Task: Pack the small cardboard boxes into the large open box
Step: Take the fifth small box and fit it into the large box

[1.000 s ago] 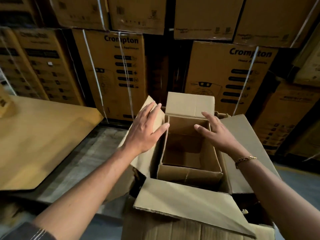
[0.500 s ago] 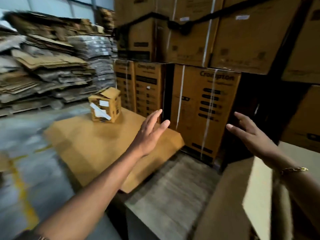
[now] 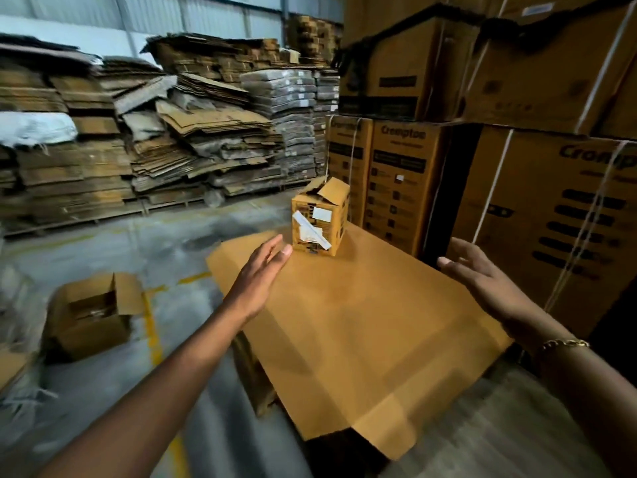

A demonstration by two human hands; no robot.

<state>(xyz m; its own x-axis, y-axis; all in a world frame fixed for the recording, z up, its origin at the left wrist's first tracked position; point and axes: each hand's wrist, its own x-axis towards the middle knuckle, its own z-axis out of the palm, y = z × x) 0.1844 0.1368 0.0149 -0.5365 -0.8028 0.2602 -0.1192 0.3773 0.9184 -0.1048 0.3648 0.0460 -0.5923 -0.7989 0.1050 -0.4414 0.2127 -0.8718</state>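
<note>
Motion blur over the open floor box [image 3: 90, 317] at left

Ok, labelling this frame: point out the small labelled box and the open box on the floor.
small labelled box [image 3: 319, 220], head view, front face.
open box on the floor [image 3: 86, 336], head view, front wall.

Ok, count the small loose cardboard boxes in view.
2: a labelled box on the flat cardboard sheet, an open box on the floor at left. More may be hidden.

matt brown cardboard small box [image 3: 320, 217] with white paper labels; smooth matt cardboard sheet [image 3: 358, 336]; worn concrete floor [image 3: 113, 246]
</note>
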